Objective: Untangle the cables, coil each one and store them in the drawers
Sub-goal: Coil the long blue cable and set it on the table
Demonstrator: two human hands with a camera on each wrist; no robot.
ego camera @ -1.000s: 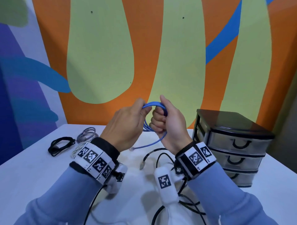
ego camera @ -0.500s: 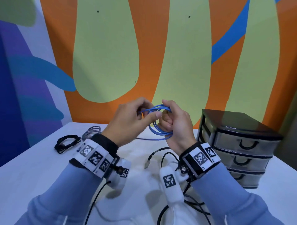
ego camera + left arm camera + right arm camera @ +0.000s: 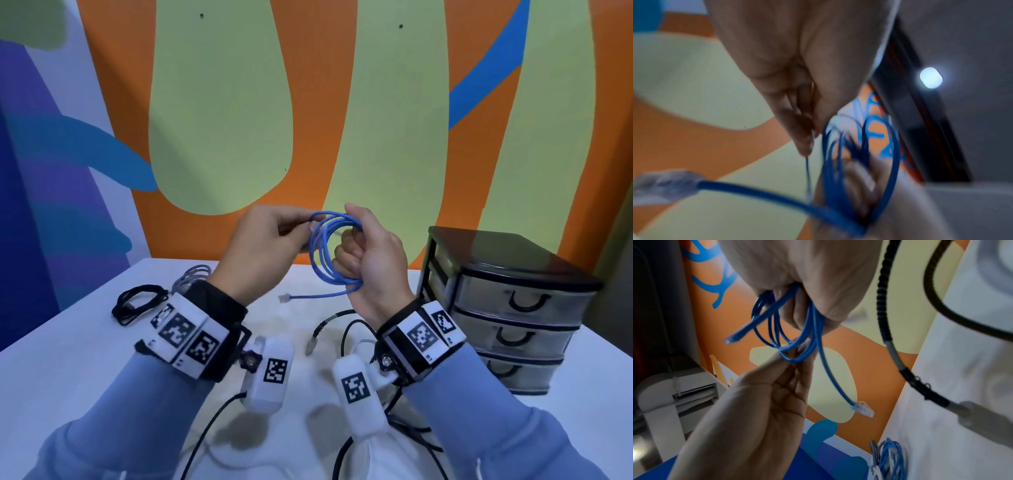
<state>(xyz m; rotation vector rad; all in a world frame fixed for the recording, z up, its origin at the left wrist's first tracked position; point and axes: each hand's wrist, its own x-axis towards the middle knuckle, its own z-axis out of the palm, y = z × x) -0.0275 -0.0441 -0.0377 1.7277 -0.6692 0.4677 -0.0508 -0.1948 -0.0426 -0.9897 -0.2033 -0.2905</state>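
At the far left of the white table (image 3: pixel 51 370), near its back edge, lies a coiled black cable (image 3: pixel 137 303), and just behind it a pale grey coiled cable (image 3: pixel 193 275). Both sit well apart from my hands.

My left hand (image 3: pixel 265 248) is raised above the table in front of the painted wall (image 3: pixel 219 102), wrist angled up and to the right. Its thumb and fingertips are pressed together, pinching the upper left of the blue cable (image 3: pixel 325 253).

The blue cable hangs between my hands as a coil of several loops, held upright in the air. One loose end trails down and left, ending in a clear plug (image 3: pixel 284 297) that hovers just over the table.

My right hand (image 3: pixel 371 260) faces the left one, fingers curled into a fist around the right side of the coil, thumb lying over the top.

Below my hands, a loose black cable with a metal plug (image 3: pixel 317 334) sprawls on the table between my wrists.

To the right stands a small dark drawer unit (image 3: pixel 513 308), three drawers stacked, all closed, near the table's back right edge. Bare table lies between the left-hand coils and my arms.
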